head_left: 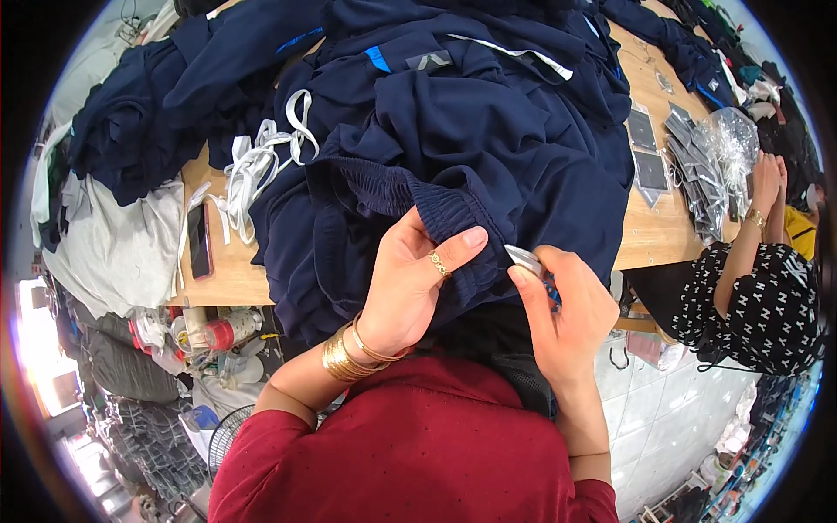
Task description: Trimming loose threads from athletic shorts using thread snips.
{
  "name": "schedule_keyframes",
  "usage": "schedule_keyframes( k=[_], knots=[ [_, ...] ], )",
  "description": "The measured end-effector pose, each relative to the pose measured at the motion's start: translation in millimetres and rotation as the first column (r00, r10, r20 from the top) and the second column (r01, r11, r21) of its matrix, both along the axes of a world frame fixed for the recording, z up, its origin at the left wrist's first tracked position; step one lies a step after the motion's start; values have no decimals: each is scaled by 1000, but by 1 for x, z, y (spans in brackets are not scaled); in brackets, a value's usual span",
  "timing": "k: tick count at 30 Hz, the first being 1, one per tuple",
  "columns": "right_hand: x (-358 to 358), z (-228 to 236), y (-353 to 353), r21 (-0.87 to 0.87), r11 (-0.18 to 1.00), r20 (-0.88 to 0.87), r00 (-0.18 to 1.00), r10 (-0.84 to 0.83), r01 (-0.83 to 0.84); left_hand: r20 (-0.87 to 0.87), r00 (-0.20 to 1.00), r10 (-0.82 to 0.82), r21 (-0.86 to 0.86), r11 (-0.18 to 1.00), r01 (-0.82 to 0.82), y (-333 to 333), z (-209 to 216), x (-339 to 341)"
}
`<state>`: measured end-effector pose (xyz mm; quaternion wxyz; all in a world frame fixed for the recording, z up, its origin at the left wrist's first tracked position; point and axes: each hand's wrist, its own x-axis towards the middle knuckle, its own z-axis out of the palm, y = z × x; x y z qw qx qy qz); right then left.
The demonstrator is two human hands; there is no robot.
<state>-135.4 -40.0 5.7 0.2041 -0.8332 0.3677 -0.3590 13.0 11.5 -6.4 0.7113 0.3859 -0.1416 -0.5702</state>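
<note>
Tabletop (649,231): wooden, running across the upper frame, buried under navy clothes.
Navy garment (453,157): heaped at frame centre, its elastic waistband hanging toward the lower edge.
Left hand (410,279): pinching the waistband, thumb on top.
Right hand (567,309): fingers closed around small metal snips (526,258), just beside the waistband.
Phone (199,240): flat, left of centre.

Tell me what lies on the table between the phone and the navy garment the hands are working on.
In the head view, a bunch of white drawstrings lies on the wooden table between the dark phone and the navy garment; some cords touch the garment's edge.
</note>
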Motion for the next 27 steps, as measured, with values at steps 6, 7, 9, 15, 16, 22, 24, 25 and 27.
schedule_keyframes(
  k=[6,7,9,15,16,22,24,25,27],
  knots=[
    [-1,0,0,-136,991,-102,995,-15,1,24,1000,18,-4,1000,-18,-1,1,-1],
    [0,0,0,-147,989,-112,993,-22,5,24,1000,18,-3,1000,-18,0,0,-1],
    [0,-1,0,-157,988,-122,992,-29,10,56,998,16,-9,1000,-16,0,-1,-1],
    [0,-1,-1,-194,981,-130,991,-32,7,48,999,20,-2,1000,-20,-1,1,-2],
    [0,0,-2,-195,981,-131,991,-33,7,48,999,21,-2,1000,-21,-1,1,-2],
    [2,1,-1,-173,985,-118,993,-29,8,18,1000,14,7,1000,-14,-2,1,-2],
    [2,1,-1,-162,987,-114,993,-28,9,14,1000,19,7,1000,-19,-2,0,-2],
    [2,0,-1,-155,988,-101,995,-25,9,14,1000,18,7,1000,-18,-2,0,-2],
    [3,0,-1,-148,989,-89,996,-22,9,2,1000,27,-4,1000,-27,-2,1,-3]
  ],
)
